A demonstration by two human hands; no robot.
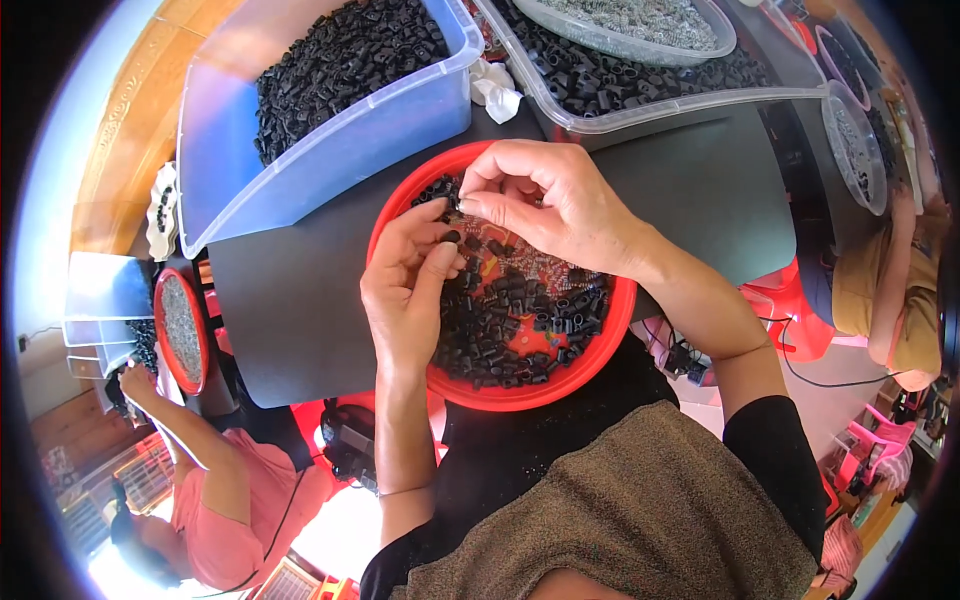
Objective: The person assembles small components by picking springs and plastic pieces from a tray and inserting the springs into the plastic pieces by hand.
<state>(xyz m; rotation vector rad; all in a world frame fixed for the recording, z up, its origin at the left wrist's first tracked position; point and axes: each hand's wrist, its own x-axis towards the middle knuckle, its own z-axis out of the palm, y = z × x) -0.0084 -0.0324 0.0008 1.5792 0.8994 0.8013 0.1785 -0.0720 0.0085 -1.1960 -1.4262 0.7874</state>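
Note:
Both my hands meet over the upper left of a round red basin (528, 400). My left hand (402, 285) pinches a small black plastic part (451, 237) between thumb and fingertips. Just above it, my right hand (555, 200) has thumb and forefinger pressed together at another tiny piece, too small to name. Loose black plastic parts (505, 300) lie in the basin, many of them short and hollow. Among them is a scatter of small silvery springs (530, 262). Part of the basin's far side is hidden behind my hands.
Beyond the basin stand a blue-tinted tub (330, 165) of black parts and a clear tub (690, 105) of similar parts, a tray of springs (640, 25) resting on it. Crumpled white tissue (496, 90) sits between them. Co-workers are at left (240, 490) and right (890, 280).

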